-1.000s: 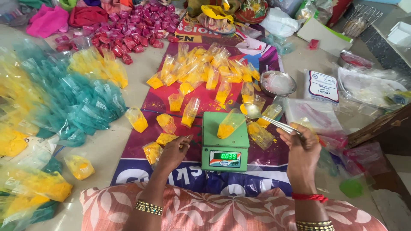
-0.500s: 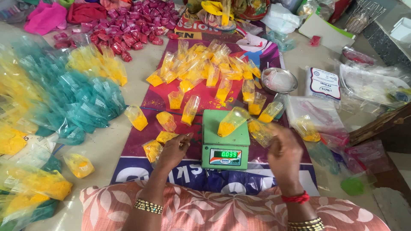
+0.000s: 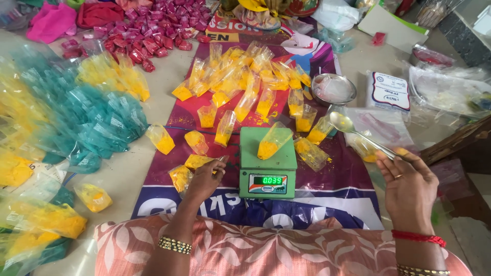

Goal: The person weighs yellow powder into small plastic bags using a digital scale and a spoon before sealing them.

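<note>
A small green digital scale [image 3: 268, 164] stands on a printed banner in front of me, with a clear packet of yellow powder [image 3: 272, 141] lying on its platform. My left hand [image 3: 204, 178] rests left of the scale, fingers on a yellow powder packet [image 3: 197, 161]. My right hand [image 3: 409, 184] is raised to the right of the scale and holds a metal spoon [image 3: 353, 131], its empty bowl pointing up and left. Several filled yellow packets [image 3: 245, 87] lie scattered behind the scale.
A steel bowl [image 3: 333, 89] sits behind the spoon. Piles of teal packets [image 3: 97, 122] and yellow packets [image 3: 30, 168] fill the left side; red packets [image 3: 153, 30] and pink cloth [image 3: 51, 21] lie at the back. Clear plastic bags [image 3: 378, 128] lie on the right.
My right hand drew back from the scale to the right and lifted the spoon clear. The packet stays on the scale. My left hand has barely moved.
</note>
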